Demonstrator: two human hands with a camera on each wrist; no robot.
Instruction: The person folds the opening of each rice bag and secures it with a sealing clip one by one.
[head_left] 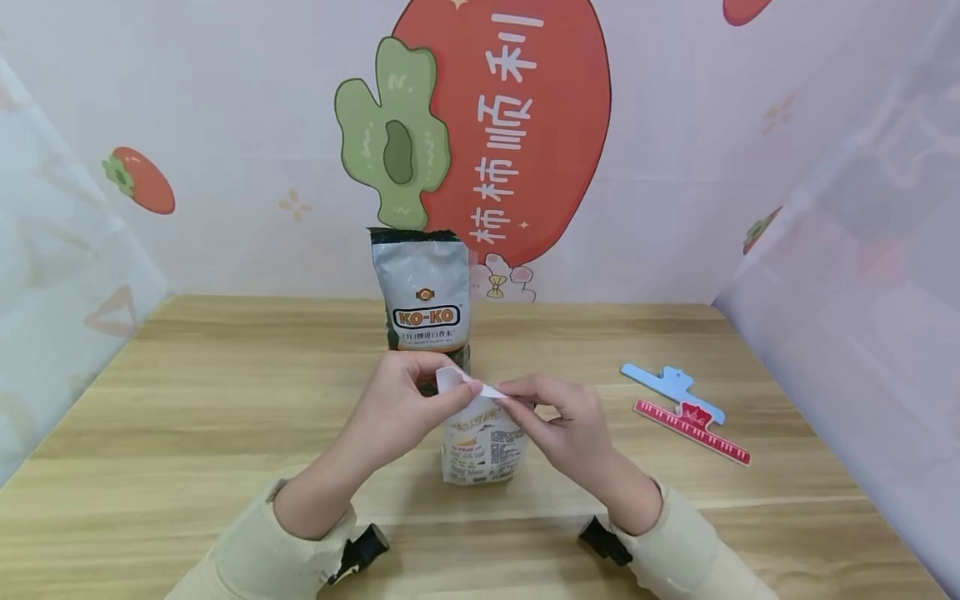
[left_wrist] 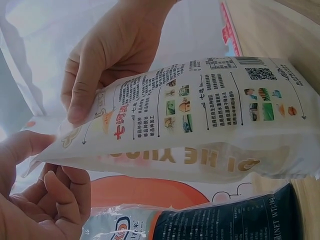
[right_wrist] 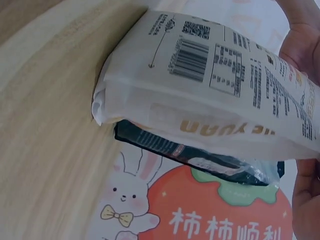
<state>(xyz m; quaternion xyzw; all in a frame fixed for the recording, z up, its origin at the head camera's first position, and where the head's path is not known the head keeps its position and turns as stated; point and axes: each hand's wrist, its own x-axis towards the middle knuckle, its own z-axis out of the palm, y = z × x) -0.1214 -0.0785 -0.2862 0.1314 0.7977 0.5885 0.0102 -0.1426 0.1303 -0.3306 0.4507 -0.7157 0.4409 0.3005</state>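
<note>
A white printed bag [head_left: 483, 450] stands upright on the table in front of the person, its top edge drawn narrow. My left hand [head_left: 405, 404] pinches the left part of that top edge between thumb and fingers. At the right part, my right hand [head_left: 562, 417] pinches it the same way. In the left wrist view the white bag [left_wrist: 200, 105] shows gold lettering, small pictures and a QR code, with both hands at its top end. The right wrist view shows the bag's barcode side [right_wrist: 190, 60] and its bottom on the wood.
Behind the white bag stands a KO-KO bag [head_left: 423, 292] in pale blue and dark green. To the right lie a blue clip [head_left: 671, 383] and a red clip [head_left: 693, 425] with a piano-key pattern. A printed backdrop [head_left: 247, 125] rises behind the wooden table [head_left: 225, 417].
</note>
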